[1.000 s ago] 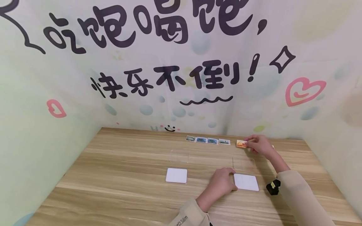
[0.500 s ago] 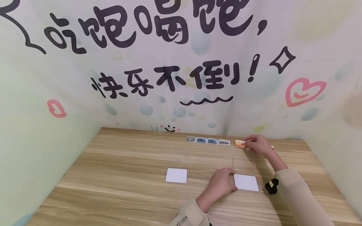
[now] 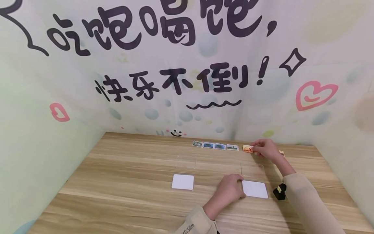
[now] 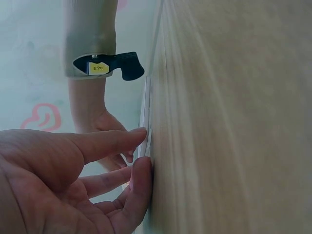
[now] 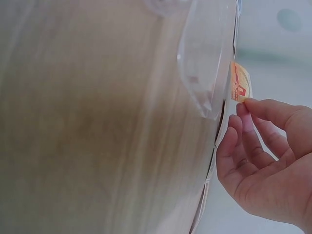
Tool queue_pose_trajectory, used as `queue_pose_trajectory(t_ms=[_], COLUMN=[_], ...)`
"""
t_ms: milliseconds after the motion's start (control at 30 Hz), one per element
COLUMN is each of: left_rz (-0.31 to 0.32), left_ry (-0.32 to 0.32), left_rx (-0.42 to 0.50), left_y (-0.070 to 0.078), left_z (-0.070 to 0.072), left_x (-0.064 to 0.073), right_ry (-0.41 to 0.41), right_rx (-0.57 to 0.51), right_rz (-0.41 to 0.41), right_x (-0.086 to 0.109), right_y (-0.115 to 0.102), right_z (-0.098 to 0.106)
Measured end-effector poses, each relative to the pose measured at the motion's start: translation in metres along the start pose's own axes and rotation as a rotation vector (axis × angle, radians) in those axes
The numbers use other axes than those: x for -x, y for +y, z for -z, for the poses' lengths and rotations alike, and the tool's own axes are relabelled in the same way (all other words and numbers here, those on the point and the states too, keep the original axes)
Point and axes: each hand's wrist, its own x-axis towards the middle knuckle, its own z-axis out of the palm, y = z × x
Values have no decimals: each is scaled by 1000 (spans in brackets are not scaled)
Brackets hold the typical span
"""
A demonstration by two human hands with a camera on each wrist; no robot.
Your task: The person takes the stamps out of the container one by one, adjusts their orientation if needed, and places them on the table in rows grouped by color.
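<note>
My right hand (image 3: 266, 150) pinches a small orange picture stamp (image 3: 248, 148) between thumb and fingertip near the back of the table. In the right wrist view the orange stamp (image 5: 241, 83) is tilted up, with the other fingers curled below. My left hand (image 3: 230, 188) holds the left end of a white card (image 3: 255, 189), its thumb and a finger at the two corners. Seen from the left wrist, the left hand (image 4: 73, 180) has its fingertips against the thin edge of that card. Part of another orange stamp (image 3: 281, 153) shows behind the right wrist.
A row of several blue and green stamps (image 3: 214, 146) lies by the back wall. Another white card (image 3: 182, 182) lies left of my left hand. Two clear plastic pieces (image 3: 185, 162) lie behind the cards. A black device (image 3: 279, 191) sits on the right sleeve.
My right hand has shifted slightly to the left with the orange stamp, and its forearm has moved left a little. The left hand stays at the white card.
</note>
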Motion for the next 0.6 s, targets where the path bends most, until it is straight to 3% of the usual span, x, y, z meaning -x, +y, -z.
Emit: queue_pose_trajectory(t_ms=[600], left_rz=[10], left_ry=[-4], left_rx=[-5], left_y=[1], left_z=[0], left_x=[-1], right_ry=[31], right_rx=[16], right_rz=[-9], right_x=[-7], right_y=[2], right_z=[-3])
